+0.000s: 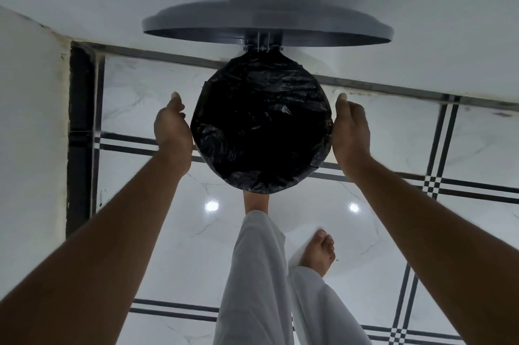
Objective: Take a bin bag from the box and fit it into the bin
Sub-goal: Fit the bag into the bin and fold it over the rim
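Over the bin's rim, the thin, slippery bin bag (261, 125) wants smoothing at its folded edge, left hand (172, 131) and right hand (351, 131) pressed open-palmed against its sides.

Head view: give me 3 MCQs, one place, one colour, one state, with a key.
1. Where are the hands?
A. on opposite sides of the bin's rim
B. both on the lid
C. both on the floor

2. What colour is the bin bag?
A. white
B. black
C. blue

3. What state is the lid in?
A. shut
B. lying on the floor
C. raised open

Key: A, left hand and right hand flank the rim; B, bin bag is glossy black; C, lid stands up behind the bin's mouth.
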The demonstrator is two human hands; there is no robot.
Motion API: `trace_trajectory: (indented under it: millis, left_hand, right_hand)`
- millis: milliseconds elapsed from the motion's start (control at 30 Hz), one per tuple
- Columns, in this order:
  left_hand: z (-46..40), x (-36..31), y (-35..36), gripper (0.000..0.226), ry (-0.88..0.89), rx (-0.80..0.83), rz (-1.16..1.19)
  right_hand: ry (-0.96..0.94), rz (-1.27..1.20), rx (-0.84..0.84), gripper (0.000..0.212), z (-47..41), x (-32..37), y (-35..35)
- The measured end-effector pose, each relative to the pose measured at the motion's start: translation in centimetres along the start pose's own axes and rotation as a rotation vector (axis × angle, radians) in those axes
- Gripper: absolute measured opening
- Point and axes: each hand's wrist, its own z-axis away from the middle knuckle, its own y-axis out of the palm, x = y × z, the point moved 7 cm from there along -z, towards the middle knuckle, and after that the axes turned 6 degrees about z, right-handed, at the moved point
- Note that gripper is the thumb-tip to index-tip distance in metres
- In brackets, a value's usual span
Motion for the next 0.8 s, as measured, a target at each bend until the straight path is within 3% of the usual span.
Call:
trace_trajectory:
  millis: [67,167,300,400,500,567,633,700,767,800]
  left_hand:
    - [0.3,1.0,0.5,0.051,-0.075,0.097,0.031]
    - [1.5,2.2,1.7,0.05,-0.081,0.242,0.006]
    - [1.3,2.4,0.6,0.046,-0.065,0.126,0.055]
    - [1.5,2.8,0.5,0.051,-0.084,0.157,0.025]
    - [1.6,3.5,-0.9,0.056,-0.081,0.004,0.009]
    - [2.6,4.6,-0.8,0.065,-0.171,0.02,0.051]
    - [3.8,5.5,-0.4,0.054,-0.192,0.081,0.086]
    - [4.7,6.3,-1.3,0.046,-0.198,-0.008,0.108]
    - [5.4,7.7,-2.0,0.058,-0.262,-0.034,0.178]
    - [5.8,8.3,-1.8,0.065,-0.302,0.019,0.245]
  right_hand:
    - [0.045,-0.018,0.054,0.047,0.6,-0.7,0.3]
    - [0.01,0.037,0.15,0.069,1.5,-1.3,1.5]
    - [0.016,0.048,0.019,0.07,2.5,-1.0,0.9]
    - [0.044,0.051,0.077,0.065,3.4,-1.0,1.4]
    - [0.064,0.032,-0.01,0.077,3.7,-1.1,1.1]
    - [0.142,-0.029,0.05,0.079,4.0,-1.8,1.5]
    - [0.18,-0.065,0.108,0.075,4.1,-2.5,1.8]
    - [0.199,-0.087,0.001,0.074,4.3,-2.8,0.7]
    - [0.235,-0.117,-0.031,0.07,4.1,-3.9,0.2]
    - [0.249,-0.15,0.036,0.063,4.5,-4.2,0.8]
